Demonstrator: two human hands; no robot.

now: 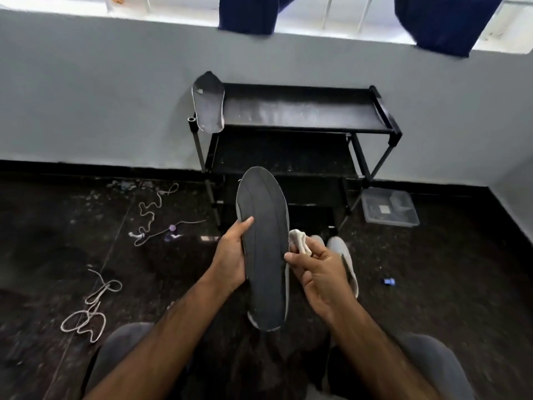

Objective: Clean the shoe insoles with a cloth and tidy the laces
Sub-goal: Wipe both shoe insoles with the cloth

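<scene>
View from a head camera, looking down at a seated person's two bare forearms & hands over a dark speckled floor.

Centre: a long dark grey insole held up lengthwise, one rounded end pointing away toward a rack, other end near the person's lap. Left hand grips its left edge, thumb on the top face, fingers wrapped behind & out of sight. Right hand is at the insole's right edge, fingers curled round a small bunched whitish cloth, which touches the insole's edge about midway along.

Just behind the right hand, partly hidden: a pale grey shoe on the floor.

Farther back, against a grey wall: a low black shoe rack w/ a dusty top shelf. A second dark insole stands upright at the rack's left end, leaning on it.

Floor, left side: two loose pale laces, well apart. One lace lies in squiggles near the rack's left leg; the other lace lies in loops nearer the person's left knee. A small purple bit sits beside the far lace; can't tell what it is.

Right of the rack: a clear plastic tray on the floor. Top edge: dark blue fabric hanging at a bright window.
</scene>
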